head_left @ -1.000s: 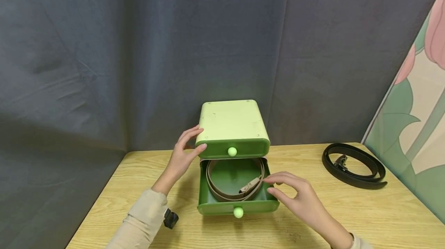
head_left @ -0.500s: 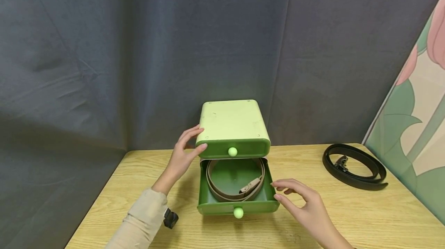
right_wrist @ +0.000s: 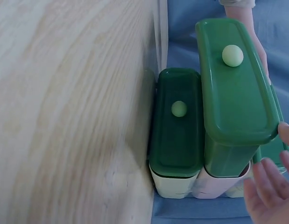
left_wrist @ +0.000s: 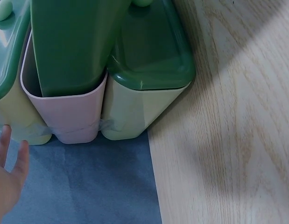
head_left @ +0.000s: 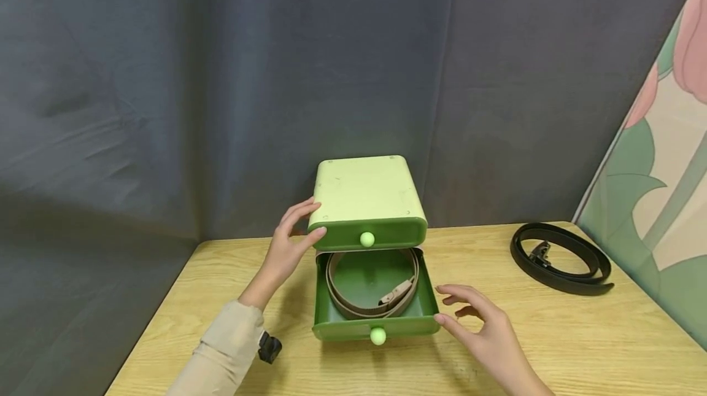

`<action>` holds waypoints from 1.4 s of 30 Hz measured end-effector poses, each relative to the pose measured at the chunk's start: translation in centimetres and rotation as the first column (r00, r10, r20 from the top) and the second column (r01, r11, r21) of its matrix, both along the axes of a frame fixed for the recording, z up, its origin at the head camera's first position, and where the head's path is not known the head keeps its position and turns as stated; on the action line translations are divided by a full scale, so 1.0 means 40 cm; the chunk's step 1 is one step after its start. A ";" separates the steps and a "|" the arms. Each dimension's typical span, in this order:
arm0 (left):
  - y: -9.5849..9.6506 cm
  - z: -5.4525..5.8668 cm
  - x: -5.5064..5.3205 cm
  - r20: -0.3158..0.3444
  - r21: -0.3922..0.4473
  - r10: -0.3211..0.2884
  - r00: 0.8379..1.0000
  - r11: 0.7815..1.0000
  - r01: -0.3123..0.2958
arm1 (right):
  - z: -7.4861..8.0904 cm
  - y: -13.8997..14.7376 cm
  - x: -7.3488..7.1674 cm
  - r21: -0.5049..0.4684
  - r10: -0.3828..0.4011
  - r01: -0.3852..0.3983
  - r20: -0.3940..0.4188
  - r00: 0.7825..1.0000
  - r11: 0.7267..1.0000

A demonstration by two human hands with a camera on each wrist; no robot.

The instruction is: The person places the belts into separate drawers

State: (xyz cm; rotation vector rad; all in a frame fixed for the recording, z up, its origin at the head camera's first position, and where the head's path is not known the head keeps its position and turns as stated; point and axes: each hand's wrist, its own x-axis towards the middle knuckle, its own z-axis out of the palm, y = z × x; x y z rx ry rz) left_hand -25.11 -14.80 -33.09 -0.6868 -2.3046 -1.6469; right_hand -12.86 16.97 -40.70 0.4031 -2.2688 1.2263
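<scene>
Cabinet [head_left: 364,190] is apparently being steadied by the left grip [head_left: 283,255], unclenched; 1 coiled belt [head_left: 397,293] is being held in its lower drawer [head_left: 342,330]. Near its lower right, the right grip [head_left: 486,325] is being held loose, empty; drawer-front contact is likely being called for.

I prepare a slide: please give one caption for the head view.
Left hand touching a cabinet, right hand beside its open green drawer, which holds a coiled belt.
</scene>
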 end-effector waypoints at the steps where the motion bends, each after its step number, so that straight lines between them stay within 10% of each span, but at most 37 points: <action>1: 0.000 0.001 0.000 0.000 0.000 -0.001 1.000 1.000 0.001 | 0.000 0.000 0.000 0.004 -0.005 0.005 0.019 1.000 1.000; 19: -0.006 -0.016 -0.013 -0.006 0.016 -0.001 1.000 1.000 0.001 | -0.001 -0.030 -0.027 -0.027 0.009 0.000 0.337 0.941 1.000; 42: 0.003 -0.006 -0.001 0.011 0.057 -0.016 1.000 0.998 0.015 | 0.018 -0.063 -0.119 -0.081 -0.082 0.116 0.335 0.939 0.990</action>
